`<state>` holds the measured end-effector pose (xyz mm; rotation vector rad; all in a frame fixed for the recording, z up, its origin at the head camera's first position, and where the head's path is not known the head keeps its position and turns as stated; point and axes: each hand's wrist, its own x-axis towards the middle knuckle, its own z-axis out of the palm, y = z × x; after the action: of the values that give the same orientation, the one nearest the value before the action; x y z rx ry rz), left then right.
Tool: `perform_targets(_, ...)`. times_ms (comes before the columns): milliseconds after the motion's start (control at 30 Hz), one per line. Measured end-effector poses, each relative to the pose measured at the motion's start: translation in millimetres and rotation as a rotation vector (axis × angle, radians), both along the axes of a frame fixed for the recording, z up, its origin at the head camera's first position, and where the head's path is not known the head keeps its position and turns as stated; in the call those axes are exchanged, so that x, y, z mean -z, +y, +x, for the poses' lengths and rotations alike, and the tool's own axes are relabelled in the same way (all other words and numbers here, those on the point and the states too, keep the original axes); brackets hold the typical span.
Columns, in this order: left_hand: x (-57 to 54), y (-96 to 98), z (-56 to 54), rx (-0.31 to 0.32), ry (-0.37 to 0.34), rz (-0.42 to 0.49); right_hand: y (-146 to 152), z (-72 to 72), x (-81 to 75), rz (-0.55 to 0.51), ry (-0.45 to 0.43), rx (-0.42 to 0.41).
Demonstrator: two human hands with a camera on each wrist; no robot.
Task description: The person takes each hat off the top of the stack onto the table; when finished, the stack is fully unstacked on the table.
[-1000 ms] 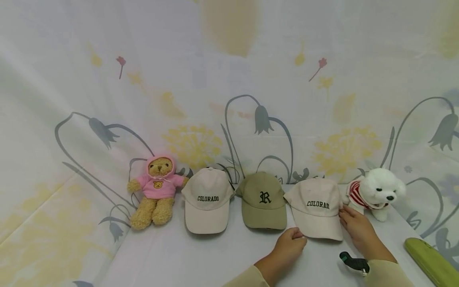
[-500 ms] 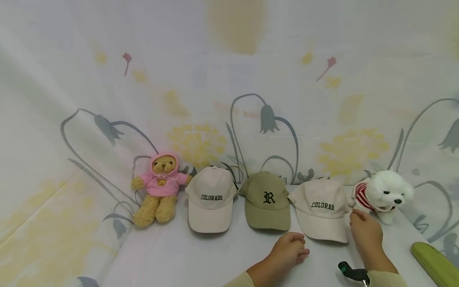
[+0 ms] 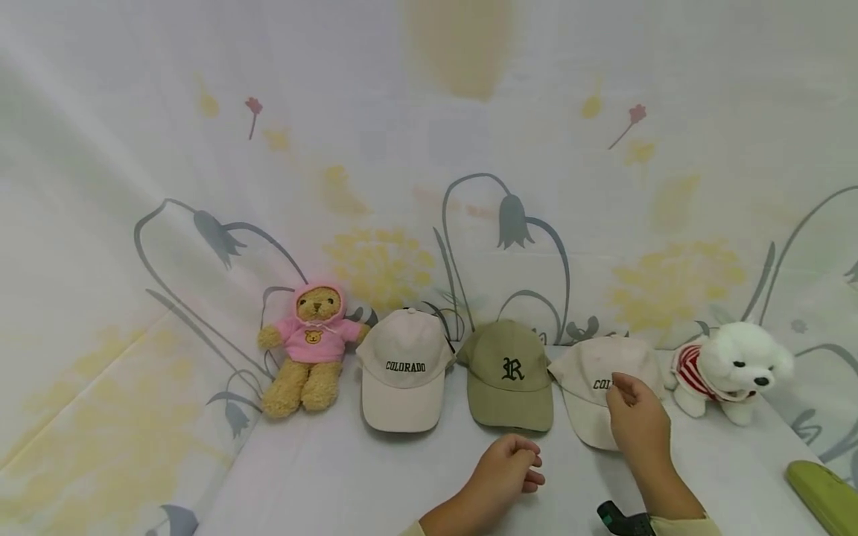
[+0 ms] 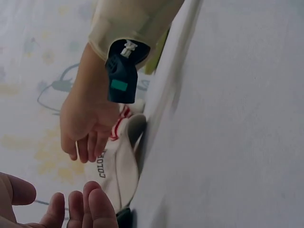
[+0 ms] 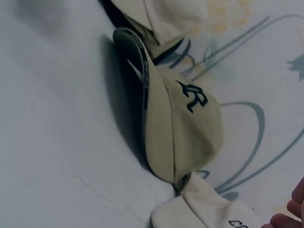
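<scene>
Three caps stand in a row: a beige "COLORADO" cap (image 3: 404, 402), an olive cap with a dark letter R (image 3: 509, 402) and, at the right, another beige cap (image 3: 585, 420). My right hand (image 3: 641, 428) is raised in front of that right cap and covers part of its lettering and brim. Its fingers hang loosely curled and hold nothing. Below the olive cap is my left hand (image 3: 503, 473), with fingers bent loosely and nothing in them. In the left wrist view, left-hand fingertips (image 4: 102, 211) appear below the right hand (image 4: 88, 123).
A teddy bear in a pink hoodie (image 3: 313, 346) sits at the row's left end. At its right end stands a white plush dog (image 3: 744, 361) in a red-striped top. A green, rounded object (image 3: 824, 491) lies at the table's right edge. A flower-printed cloth (image 3: 402, 149) hangs behind.
The right hand has left the right cap's side and moved left in front of it. The left hand has drawn away from the brim, leftward. The head view has shifted slightly.
</scene>
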<state>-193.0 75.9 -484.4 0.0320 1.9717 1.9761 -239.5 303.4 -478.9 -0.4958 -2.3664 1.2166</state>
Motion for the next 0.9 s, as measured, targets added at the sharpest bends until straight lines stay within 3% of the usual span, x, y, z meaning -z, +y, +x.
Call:
perform_targets(200, -0.5, -33.8, 1.8, -0.006, 0.024, -0.028, -36, -0.4, 3.8, -0.01, 0.043, -0.076)
perform_targets(433, 2.1, -59.8, 2.7, 0.012, 0.023, -0.078, -70, 0.7, 1.5, -0.078, 0.026, -0.177)
perform_targets(667, 3.8, -84.1, 0.7, -0.087, 0.071, -0.054, -94, -6.1, 4.6, -0.113, 0.013, -0.261)
perform_targets(900, 6.4, -119.8, -5.9, -0.16, 0.059, -0.077, -121, -15.5, 8.0, -0.163, 0.011, -0.324)
